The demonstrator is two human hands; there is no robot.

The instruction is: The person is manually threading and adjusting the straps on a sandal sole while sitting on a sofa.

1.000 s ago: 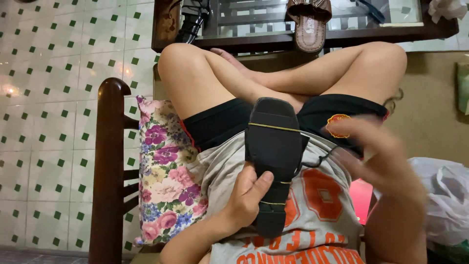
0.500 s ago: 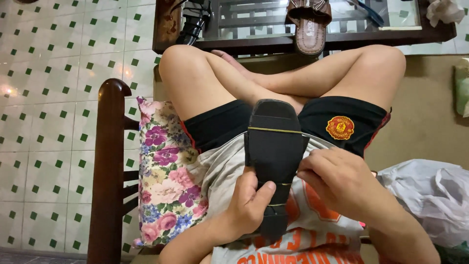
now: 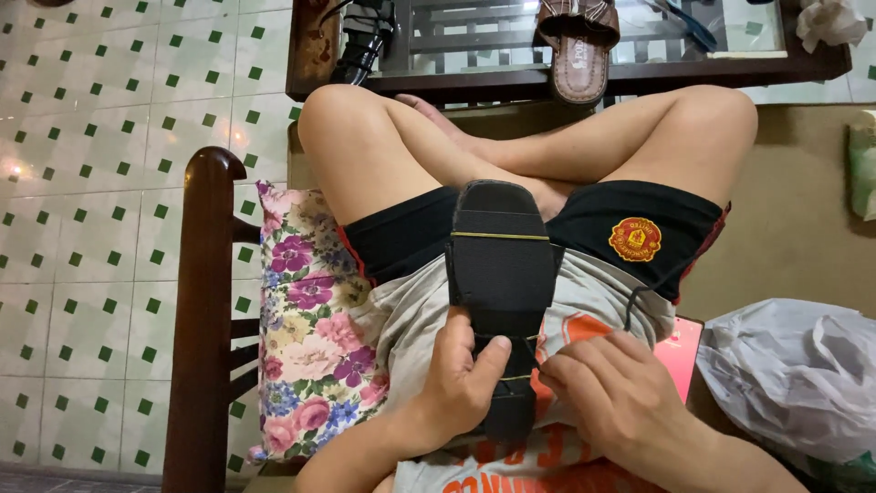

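1. Left hand: its grip is closed on the heel end of a black sandal, thumb pressed across the sole, fingers hidden behind it
2. Right hand: fingertips pinched narrow on a thin thread at the sandal's right edge, just beside the left thumb; whether a needle is between the fingers is too small to tell
3. The black sandal stands sole-up and nearly upright on the person's lap, its toe end pointing away towards the crossed legs; a yellow stitch line runs across the sole near the toe, and another shows near the heel
4. Risk, as a judgement: the thread looks fine and taut, so a sharp pull may snap it or tear it out of the sole; the one-handed hold at the heel may let the sandal twist, and the left thumb lies close to where the right fingers work, so a slip could prick it
5. Floral cushion lies against the person's left side, touching a dark wooden chair arm
6. White plastic bag rests to the right, near the right forearm
7. Far edge: a glass-topped bench bears a brown sandal, well apart from the hands
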